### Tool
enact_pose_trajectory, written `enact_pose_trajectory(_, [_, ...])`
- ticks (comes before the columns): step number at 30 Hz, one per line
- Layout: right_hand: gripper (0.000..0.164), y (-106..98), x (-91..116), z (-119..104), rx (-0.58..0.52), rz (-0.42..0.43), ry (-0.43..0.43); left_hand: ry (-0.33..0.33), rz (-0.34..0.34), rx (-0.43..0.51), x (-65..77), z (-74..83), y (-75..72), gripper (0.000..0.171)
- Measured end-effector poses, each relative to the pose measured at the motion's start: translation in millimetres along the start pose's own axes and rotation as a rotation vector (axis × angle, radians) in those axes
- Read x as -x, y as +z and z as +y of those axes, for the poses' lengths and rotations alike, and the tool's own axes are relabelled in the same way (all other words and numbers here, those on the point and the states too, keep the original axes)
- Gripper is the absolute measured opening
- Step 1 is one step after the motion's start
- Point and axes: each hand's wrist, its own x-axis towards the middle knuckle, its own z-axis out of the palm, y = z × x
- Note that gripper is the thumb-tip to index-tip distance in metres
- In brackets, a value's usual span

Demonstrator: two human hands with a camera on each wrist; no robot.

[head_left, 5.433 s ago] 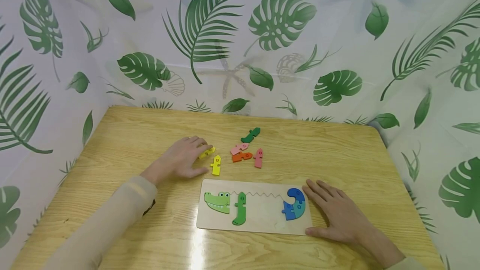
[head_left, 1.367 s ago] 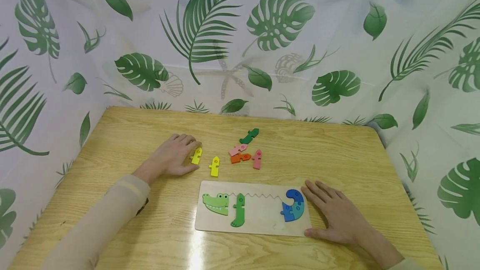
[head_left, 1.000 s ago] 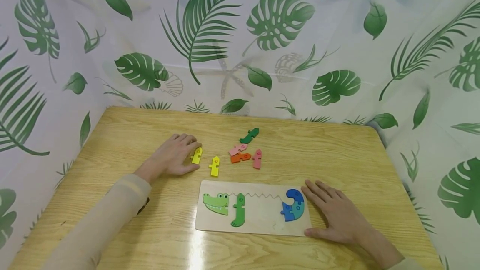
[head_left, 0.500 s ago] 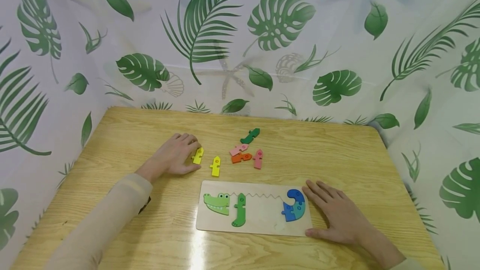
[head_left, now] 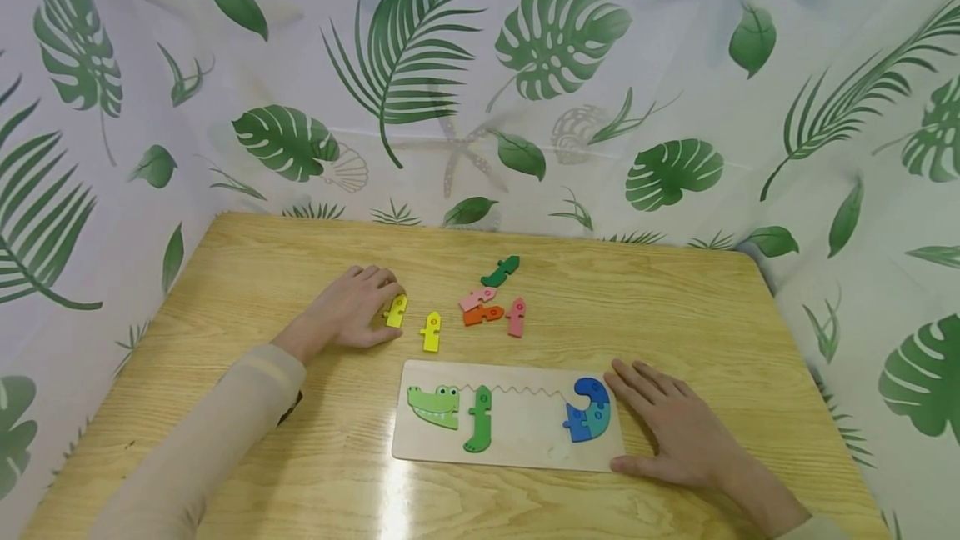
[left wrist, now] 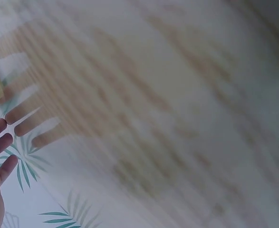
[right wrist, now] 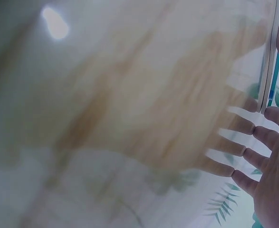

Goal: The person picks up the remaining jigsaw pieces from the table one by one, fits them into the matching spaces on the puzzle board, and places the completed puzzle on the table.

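Note:
My left hand rests on the table with its index finger at the top end of a yellow puzzle piece and its thumb by the bottom end. In the left wrist view this yellow piece sits at the far left edge, partly cut off. A second yellow puzzle piece lies just to the right. My right hand lies with spread, straight fingers against the right end of the wooden puzzle board. On the board are a green crocodile head, a green leg piece and a joined blue tail.
Behind the board lie a dark green leg piece, a light pink piece, an orange piece and a darker pink piece. A leaf-patterned curtain stands around the wooden table.
Since the oldest frame, my left hand has drawn the far yellow piece to the left and turned it more upright. Over the last second both hands stay nearly still.

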Motion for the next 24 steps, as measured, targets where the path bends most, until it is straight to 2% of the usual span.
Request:
enact_pose_trajectory(12, [0.109,-0.3,0.3,0.4,0.000,-0.005,0.002,-0.019,0.005,0.017,3.7,3.1,-2.7,0.067])
enact_pose_trajectory(24, [0.108,-1.1,0.0,-1.8,-0.005,0.000,0.002,-0.065,-0.031,0.031,15.5,15.3,-11.6,0.072])
